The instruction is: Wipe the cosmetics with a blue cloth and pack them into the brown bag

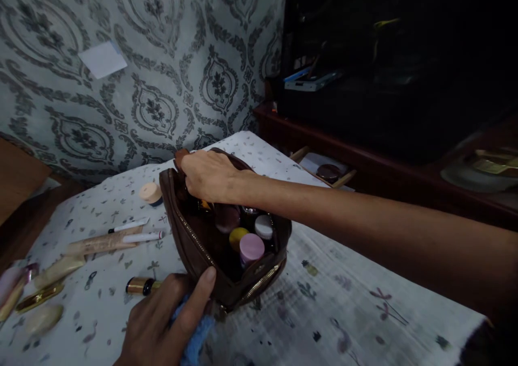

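A brown zippered bag [190, 242] stands unzipped on the patterned cloth. Inside it show a pink-lidded jar [251, 248], a yellow round item [238, 238], a white ribbed cap [264, 227] and darker things hard to make out. My right hand [208, 176] is closed at the bag's far left corner, beside a lighter brown leather piece [181, 157]; its fingertips are hidden. Low in the view, my left hand [162, 320] curls around a fuzzy blue cloth [198, 331], its thumb against the bag's near side. A gold-and-black bottle [140, 285] lies beside that hand.
On the left lie white pens [142, 237], a beige tube [97, 244], a gold tube [39, 298] and several other cosmetics. A cream-capped jar [150, 193] stands left of the bag. Beyond the right arm are an open drawer [324, 167] and dark red furniture [364, 166]. Patterned wallpaper [156, 109] rises behind.
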`<state>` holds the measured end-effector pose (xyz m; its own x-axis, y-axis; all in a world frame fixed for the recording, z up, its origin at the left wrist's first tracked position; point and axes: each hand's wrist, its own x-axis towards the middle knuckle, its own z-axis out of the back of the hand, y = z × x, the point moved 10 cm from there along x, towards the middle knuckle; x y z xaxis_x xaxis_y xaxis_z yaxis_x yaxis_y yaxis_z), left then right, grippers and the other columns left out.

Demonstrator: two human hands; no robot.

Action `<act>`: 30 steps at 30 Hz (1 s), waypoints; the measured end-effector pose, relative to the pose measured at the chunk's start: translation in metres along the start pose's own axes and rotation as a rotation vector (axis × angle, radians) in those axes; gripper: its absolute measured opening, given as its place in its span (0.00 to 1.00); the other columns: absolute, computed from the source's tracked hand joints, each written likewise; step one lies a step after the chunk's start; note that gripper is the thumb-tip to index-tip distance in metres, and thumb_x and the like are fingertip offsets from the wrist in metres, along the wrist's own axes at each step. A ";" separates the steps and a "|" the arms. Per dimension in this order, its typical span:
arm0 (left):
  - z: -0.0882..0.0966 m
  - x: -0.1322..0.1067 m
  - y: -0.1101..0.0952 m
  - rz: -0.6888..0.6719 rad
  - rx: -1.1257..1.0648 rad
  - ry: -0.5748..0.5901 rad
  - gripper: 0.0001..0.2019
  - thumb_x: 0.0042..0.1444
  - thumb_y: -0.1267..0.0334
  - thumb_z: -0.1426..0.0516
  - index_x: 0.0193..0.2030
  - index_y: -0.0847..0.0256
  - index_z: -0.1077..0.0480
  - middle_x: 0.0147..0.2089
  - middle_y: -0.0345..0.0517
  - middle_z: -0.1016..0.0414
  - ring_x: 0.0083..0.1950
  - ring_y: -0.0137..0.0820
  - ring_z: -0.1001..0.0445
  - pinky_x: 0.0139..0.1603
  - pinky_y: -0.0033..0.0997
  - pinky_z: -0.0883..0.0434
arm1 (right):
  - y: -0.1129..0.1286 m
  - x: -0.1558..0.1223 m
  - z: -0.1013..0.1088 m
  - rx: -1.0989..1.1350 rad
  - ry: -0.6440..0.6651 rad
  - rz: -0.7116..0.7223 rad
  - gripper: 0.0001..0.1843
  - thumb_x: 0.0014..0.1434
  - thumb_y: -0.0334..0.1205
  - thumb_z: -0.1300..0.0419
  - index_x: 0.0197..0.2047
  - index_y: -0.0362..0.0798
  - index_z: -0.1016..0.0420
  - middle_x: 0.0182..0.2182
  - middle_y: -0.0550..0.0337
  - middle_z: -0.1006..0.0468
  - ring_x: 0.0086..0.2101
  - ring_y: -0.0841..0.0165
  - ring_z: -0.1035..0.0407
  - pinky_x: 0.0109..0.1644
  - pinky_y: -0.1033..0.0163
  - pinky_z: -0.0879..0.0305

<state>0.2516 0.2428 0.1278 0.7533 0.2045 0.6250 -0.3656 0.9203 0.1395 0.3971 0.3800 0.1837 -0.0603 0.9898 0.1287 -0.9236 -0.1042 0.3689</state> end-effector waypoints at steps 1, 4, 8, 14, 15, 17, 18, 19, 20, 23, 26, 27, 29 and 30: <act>0.000 0.000 0.000 0.003 -0.003 -0.001 0.27 0.69 0.54 0.50 0.72 0.58 0.43 0.38 0.48 0.24 0.37 0.29 0.24 0.34 0.22 0.31 | 0.000 0.002 0.000 -0.011 -0.006 0.003 0.16 0.58 0.30 0.43 0.50 0.43 0.24 0.47 0.44 0.19 0.50 0.55 0.25 0.49 0.56 0.29; 0.000 0.000 -0.002 0.009 -0.013 0.007 0.27 0.70 0.55 0.52 0.73 0.58 0.45 0.37 0.48 0.25 0.37 0.29 0.24 0.34 0.23 0.31 | -0.002 0.006 -0.001 -0.033 -0.015 -0.001 0.17 0.57 0.31 0.42 0.50 0.42 0.24 0.45 0.43 0.19 0.49 0.53 0.25 0.48 0.54 0.28; 0.000 0.005 -0.004 0.024 -0.005 0.022 0.25 0.72 0.60 0.56 0.74 0.56 0.51 0.38 0.46 0.25 0.36 0.27 0.24 0.33 0.23 0.32 | -0.004 0.006 -0.002 -0.046 0.006 -0.027 0.17 0.57 0.31 0.43 0.49 0.42 0.23 0.45 0.41 0.19 0.49 0.53 0.25 0.47 0.55 0.28; 0.004 0.013 -0.007 0.005 -0.013 -0.010 0.27 0.73 0.54 0.63 0.75 0.58 0.52 0.35 0.46 0.26 0.33 0.27 0.25 0.30 0.24 0.33 | -0.008 0.005 -0.003 -0.072 -0.003 -0.027 0.15 0.59 0.33 0.47 0.45 0.43 0.21 0.42 0.43 0.18 0.48 0.53 0.24 0.44 0.56 0.29; 0.003 0.013 -0.008 0.001 -0.005 -0.008 0.26 0.73 0.55 0.62 0.75 0.58 0.53 0.34 0.46 0.26 0.33 0.27 0.25 0.29 0.24 0.33 | -0.009 0.005 -0.003 -0.075 -0.007 -0.022 0.15 0.59 0.34 0.47 0.44 0.44 0.21 0.42 0.44 0.18 0.47 0.54 0.24 0.44 0.57 0.30; 0.002 0.013 -0.008 -0.008 0.012 -0.003 0.26 0.73 0.58 0.60 0.75 0.58 0.54 0.33 0.45 0.27 0.31 0.27 0.26 0.28 0.24 0.33 | -0.009 0.005 -0.002 -0.080 -0.016 -0.012 0.15 0.60 0.35 0.48 0.44 0.44 0.21 0.41 0.45 0.18 0.46 0.55 0.24 0.43 0.58 0.31; 0.002 0.012 -0.008 -0.010 0.013 -0.001 0.26 0.73 0.58 0.60 0.75 0.58 0.53 0.33 0.45 0.27 0.31 0.27 0.26 0.28 0.24 0.33 | -0.009 0.005 -0.002 -0.082 -0.018 -0.008 0.15 0.61 0.36 0.48 0.44 0.44 0.21 0.40 0.46 0.18 0.45 0.56 0.23 0.42 0.59 0.32; 0.001 0.012 -0.008 -0.011 0.009 0.001 0.26 0.73 0.58 0.60 0.75 0.59 0.53 0.33 0.46 0.27 0.32 0.27 0.26 0.28 0.25 0.33 | -0.009 0.004 -0.001 -0.083 -0.019 -0.009 0.15 0.62 0.37 0.48 0.44 0.44 0.21 0.40 0.46 0.18 0.44 0.56 0.23 0.41 0.59 0.32; 0.001 0.011 -0.008 -0.011 0.002 0.003 0.26 0.73 0.57 0.61 0.75 0.59 0.52 0.33 0.46 0.27 0.32 0.28 0.26 0.28 0.25 0.32 | -0.009 0.004 -0.001 -0.082 -0.021 -0.009 0.15 0.62 0.38 0.48 0.44 0.45 0.21 0.40 0.46 0.18 0.43 0.57 0.23 0.40 0.60 0.32; 0.000 0.010 -0.008 -0.012 -0.016 0.008 0.26 0.73 0.58 0.61 0.74 0.60 0.51 0.35 0.48 0.27 0.35 0.30 0.25 0.29 0.27 0.31 | -0.007 0.003 0.001 -0.086 -0.033 0.004 0.16 0.64 0.42 0.47 0.44 0.44 0.21 0.39 0.47 0.18 0.41 0.58 0.23 0.39 0.61 0.34; 0.000 0.009 -0.010 -0.025 -0.017 0.022 0.26 0.72 0.64 0.61 0.75 0.62 0.54 0.37 0.48 0.27 0.37 0.31 0.26 0.31 0.27 0.31 | -0.005 0.001 0.003 -0.085 -0.035 0.007 0.18 0.66 0.43 0.50 0.45 0.44 0.21 0.40 0.47 0.18 0.41 0.59 0.24 0.39 0.62 0.36; -0.001 0.008 -0.010 -0.029 -0.017 0.032 0.26 0.72 0.65 0.62 0.75 0.63 0.54 0.37 0.49 0.27 0.37 0.31 0.26 0.31 0.27 0.30 | -0.006 0.000 0.004 -0.081 -0.028 -0.004 0.19 0.67 0.42 0.51 0.45 0.43 0.21 0.41 0.47 0.18 0.41 0.60 0.24 0.40 0.63 0.37; -0.002 0.009 -0.010 -0.034 -0.009 0.052 0.27 0.70 0.69 0.60 0.75 0.63 0.54 0.38 0.49 0.27 0.38 0.31 0.26 0.31 0.27 0.30 | -0.008 -0.002 0.008 -0.079 -0.028 -0.040 0.20 0.69 0.40 0.53 0.45 0.42 0.20 0.42 0.46 0.18 0.42 0.62 0.25 0.41 0.64 0.38; -0.002 0.009 -0.010 -0.039 -0.002 0.054 0.28 0.68 0.70 0.59 0.75 0.64 0.54 0.38 0.49 0.27 0.37 0.32 0.26 0.30 0.26 0.30 | -0.009 -0.004 0.012 -0.080 -0.044 -0.054 0.20 0.69 0.40 0.53 0.44 0.41 0.20 0.42 0.46 0.18 0.42 0.63 0.25 0.42 0.65 0.39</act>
<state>0.2631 0.2362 0.1307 0.7955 0.1863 0.5766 -0.3343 0.9286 0.1611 0.4106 0.3758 0.1909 0.0054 0.9885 0.1513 -0.9524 -0.0410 0.3020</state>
